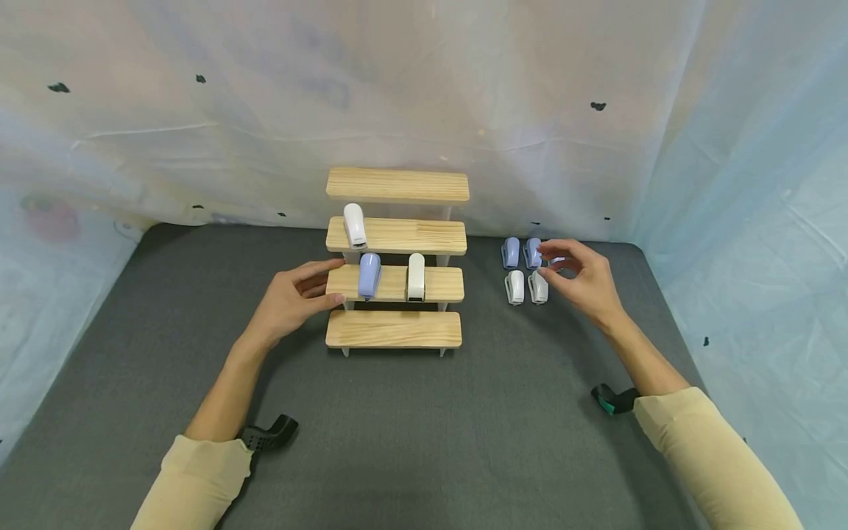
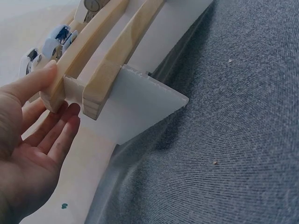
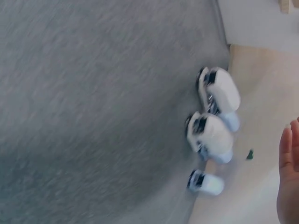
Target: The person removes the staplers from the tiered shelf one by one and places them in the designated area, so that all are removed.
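Note:
A four-step wooden display stand (image 1: 394,329) stands at the centre in the head view. My left hand (image 1: 285,303) pinches the left end of its second step from the bottom, thumb on one side and fingers on the other. On that step are a blue mini stapler (image 1: 369,275) and a white one (image 1: 416,277); another white stapler (image 1: 355,225) sits one step higher. My right hand (image 1: 583,280) hovers beside loose staplers, thumb and fingers apart and holding nothing. Nearest it are a blue stapler (image 1: 532,252), a white stapler (image 1: 539,288) and another blue one partly hidden behind the fingers.
Left of those lie one more blue stapler (image 1: 510,252) and a white stapler (image 1: 514,288). A grey cloth (image 1: 397,427) covers the table. Pale curtains (image 1: 397,88) hang behind and along both sides, close to the stand's top step (image 1: 397,184).

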Available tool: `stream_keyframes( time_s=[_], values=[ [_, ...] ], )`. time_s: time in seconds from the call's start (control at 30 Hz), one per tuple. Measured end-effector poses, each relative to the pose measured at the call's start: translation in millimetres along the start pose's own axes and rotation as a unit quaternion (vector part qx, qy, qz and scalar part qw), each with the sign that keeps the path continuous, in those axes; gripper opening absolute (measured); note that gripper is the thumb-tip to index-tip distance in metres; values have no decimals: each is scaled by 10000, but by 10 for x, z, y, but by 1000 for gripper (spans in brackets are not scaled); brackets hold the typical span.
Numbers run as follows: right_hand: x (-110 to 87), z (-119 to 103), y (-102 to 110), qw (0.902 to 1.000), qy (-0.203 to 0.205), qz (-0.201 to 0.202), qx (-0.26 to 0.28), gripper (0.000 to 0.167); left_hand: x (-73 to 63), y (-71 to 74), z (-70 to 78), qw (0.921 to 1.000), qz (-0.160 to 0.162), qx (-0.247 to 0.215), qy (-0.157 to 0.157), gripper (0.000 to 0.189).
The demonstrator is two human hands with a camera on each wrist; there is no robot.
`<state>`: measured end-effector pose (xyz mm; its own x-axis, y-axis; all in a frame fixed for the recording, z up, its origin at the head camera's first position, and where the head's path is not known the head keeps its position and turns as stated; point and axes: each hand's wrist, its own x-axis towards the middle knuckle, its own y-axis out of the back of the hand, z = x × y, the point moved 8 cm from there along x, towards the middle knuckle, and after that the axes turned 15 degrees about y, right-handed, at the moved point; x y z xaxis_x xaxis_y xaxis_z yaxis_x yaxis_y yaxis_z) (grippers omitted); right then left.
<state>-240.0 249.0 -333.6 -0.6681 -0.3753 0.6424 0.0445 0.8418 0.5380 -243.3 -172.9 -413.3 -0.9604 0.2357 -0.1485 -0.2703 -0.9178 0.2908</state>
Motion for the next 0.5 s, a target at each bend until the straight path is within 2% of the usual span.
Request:
stream_keyframes(
  time_s=[0.2,0.5],
  values=[
    [112,-142,-90,9993,276,-91,218,40,-4,3,-9,10000,55,-52,-51,58],
    [242,-292,-192,9982,446,-203,336,39,6,4,1,9998,164,-72,45,57]
  ],
)
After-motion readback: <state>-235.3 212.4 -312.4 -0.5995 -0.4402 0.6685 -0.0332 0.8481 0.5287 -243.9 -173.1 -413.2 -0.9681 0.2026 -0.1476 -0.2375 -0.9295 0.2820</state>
